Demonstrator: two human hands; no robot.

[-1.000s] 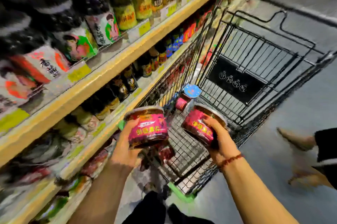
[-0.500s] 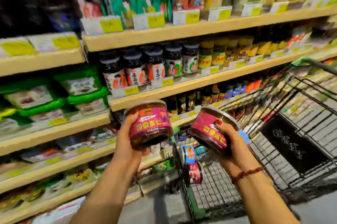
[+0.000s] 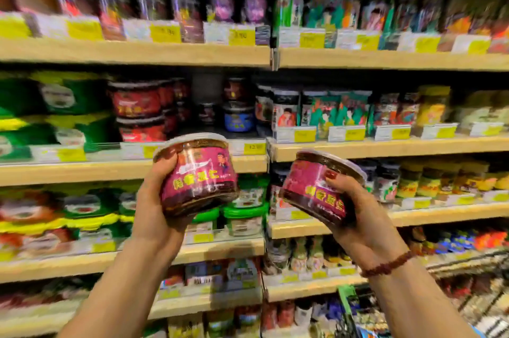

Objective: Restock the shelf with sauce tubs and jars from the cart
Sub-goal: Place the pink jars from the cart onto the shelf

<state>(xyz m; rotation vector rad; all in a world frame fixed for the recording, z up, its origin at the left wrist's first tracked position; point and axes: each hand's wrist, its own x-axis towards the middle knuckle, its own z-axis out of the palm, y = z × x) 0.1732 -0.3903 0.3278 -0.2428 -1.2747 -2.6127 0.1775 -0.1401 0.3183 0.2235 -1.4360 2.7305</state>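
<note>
My left hand (image 3: 154, 205) grips a squat sauce tub (image 3: 198, 175) with a magenta label and yellow lettering, held upright in front of the shelving. My right hand (image 3: 355, 208) grips a second tub of the same kind (image 3: 316, 186), tilted to the left, thumb across its label. Both tubs are raised at about the height of the middle shelf (image 3: 132, 169). On that shelf, behind the left tub, stand stacked red-labelled tubs (image 3: 137, 112) and a blue-labelled tub (image 3: 238, 117), with a dark gap between them. The cart (image 3: 468, 307) shows only as wire mesh at the lower right.
Wooden shelves with yellow price tags fill the view. Green-lidded packs (image 3: 55, 106) lie at the left, jars with illustrated labels (image 3: 325, 112) at the right, dark packets on the top shelf (image 3: 137, 54). The picture is blurred by motion.
My view has swung left and up from the cart to face the shelves. Both hands have lifted their tubs higher, toward the middle shelf; the cart has slid to the lower right corner.
</note>
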